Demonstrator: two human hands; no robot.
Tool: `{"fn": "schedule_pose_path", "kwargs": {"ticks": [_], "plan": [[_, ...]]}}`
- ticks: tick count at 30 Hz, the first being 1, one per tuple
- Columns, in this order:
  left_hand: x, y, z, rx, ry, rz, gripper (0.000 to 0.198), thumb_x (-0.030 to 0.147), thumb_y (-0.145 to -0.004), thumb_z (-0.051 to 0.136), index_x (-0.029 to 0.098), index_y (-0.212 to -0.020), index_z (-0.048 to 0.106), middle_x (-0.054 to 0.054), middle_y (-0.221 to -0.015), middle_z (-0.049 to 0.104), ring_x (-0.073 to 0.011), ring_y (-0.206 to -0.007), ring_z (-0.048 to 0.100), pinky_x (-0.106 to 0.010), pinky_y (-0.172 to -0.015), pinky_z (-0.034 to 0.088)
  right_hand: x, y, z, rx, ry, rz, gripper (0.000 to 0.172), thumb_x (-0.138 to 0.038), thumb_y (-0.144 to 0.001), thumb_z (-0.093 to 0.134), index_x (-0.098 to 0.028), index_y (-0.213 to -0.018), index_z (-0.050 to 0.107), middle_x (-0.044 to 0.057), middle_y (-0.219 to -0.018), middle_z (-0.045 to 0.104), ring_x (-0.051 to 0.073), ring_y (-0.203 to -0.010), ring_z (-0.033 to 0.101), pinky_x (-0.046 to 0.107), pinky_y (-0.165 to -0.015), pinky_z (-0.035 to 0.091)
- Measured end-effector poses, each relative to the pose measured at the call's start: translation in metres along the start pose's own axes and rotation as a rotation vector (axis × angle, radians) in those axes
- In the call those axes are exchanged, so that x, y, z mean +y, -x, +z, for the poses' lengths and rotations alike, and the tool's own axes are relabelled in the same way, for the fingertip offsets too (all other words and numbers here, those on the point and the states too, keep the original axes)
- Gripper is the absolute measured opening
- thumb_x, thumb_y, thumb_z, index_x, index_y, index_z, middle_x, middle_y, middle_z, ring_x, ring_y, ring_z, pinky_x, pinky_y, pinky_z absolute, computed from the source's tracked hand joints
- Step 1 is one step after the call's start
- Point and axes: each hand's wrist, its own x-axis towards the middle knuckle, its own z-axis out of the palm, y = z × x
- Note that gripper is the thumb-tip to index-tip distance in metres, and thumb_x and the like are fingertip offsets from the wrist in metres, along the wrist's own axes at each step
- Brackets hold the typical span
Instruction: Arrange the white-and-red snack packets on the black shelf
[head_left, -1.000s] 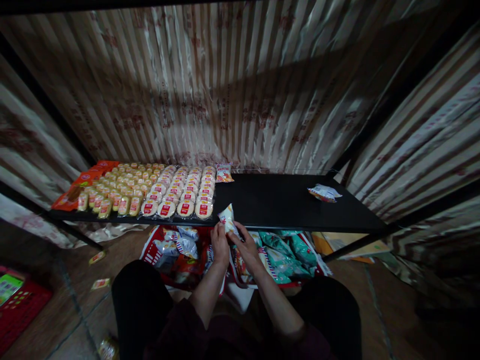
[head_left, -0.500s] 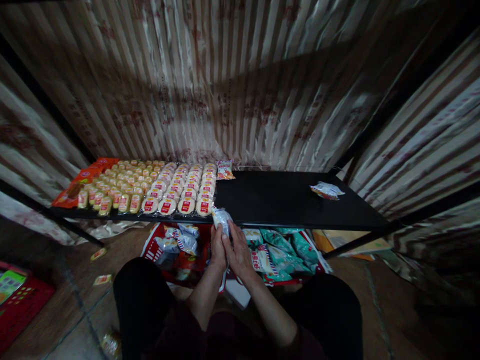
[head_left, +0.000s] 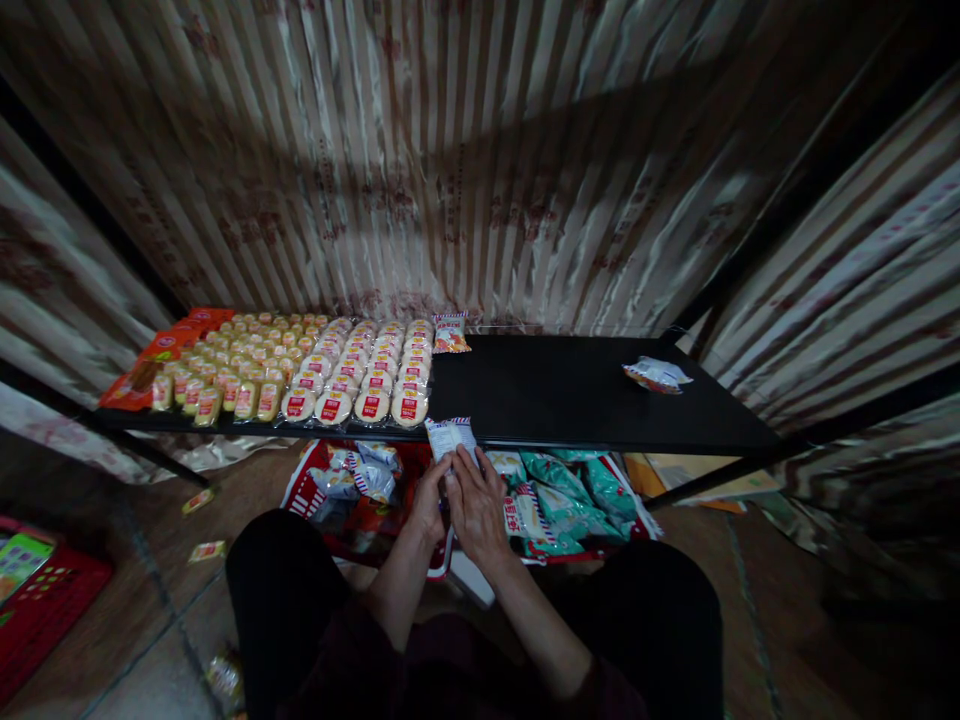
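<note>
Between my two hands, just in front of the shelf's near edge, is a small white snack packet [head_left: 451, 436] with a striped red and blue end seal. My left hand [head_left: 430, 497] grips it from the left side. My right hand [head_left: 476, 500] lies over its lower part, fingers pressed on it, so that part is hidden. On the black shelf [head_left: 540, 395] behind stands a similar snack packet [head_left: 451, 334], beside rows of round white wrapped cakes [head_left: 373, 383]. Another snack packet [head_left: 657, 374] lies at the shelf's right.
Below the shelf, red baskets hold white packets [head_left: 367, 470] and green packets [head_left: 562, 500]. Small yellow wrapped cakes [head_left: 255, 360] and orange bags [head_left: 161, 355] fill the shelf's left. A red crate [head_left: 67, 590] stands at the floor's left. Loose packets [head_left: 208, 551] lie on the floor.
The packet in my hands has turned so that more of its flat white face shows. My right hand has shifted slightly over it, its fingers now lying across the packet.
</note>
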Motion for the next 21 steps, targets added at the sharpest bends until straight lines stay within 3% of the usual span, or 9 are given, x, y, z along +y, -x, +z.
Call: {"fn": "schedule_pose_path", "kwargs": {"ticks": [10, 21], "plan": [[-0.003, 0.000, -0.007, 0.004, 0.099, -0.092, 0.033, 0.024, -0.059, 0.076, 0.014, -0.090, 0.071, -0.007, -0.090, 0.073, -0.0226, -0.096, 0.066, -0.032, -0.089, 0.049, 0.002, 0.006, -0.003, -0.029, 0.060, -0.065, 0.039, -0.028, -0.096, 0.036, -0.015, -0.125, 0.058, 0.009, -0.137, 0.054, 0.028, -0.134, 0.036, 0.048, -0.103, 0.034], [0.004, 0.007, 0.001, 0.031, 0.020, -0.018, 0.018, 0.022, -0.062, 0.070, 0.015, -0.079, 0.069, -0.003, -0.078, 0.072, -0.0215, -0.091, 0.067, -0.031, -0.090, 0.046, 0.008, 0.015, 0.002, 0.034, 0.045, -0.086, 0.045, -0.030, -0.096, 0.035, -0.016, -0.139, 0.043, 0.013, -0.148, 0.039, 0.027, -0.140, 0.029, 0.049, -0.107, 0.034]]}}
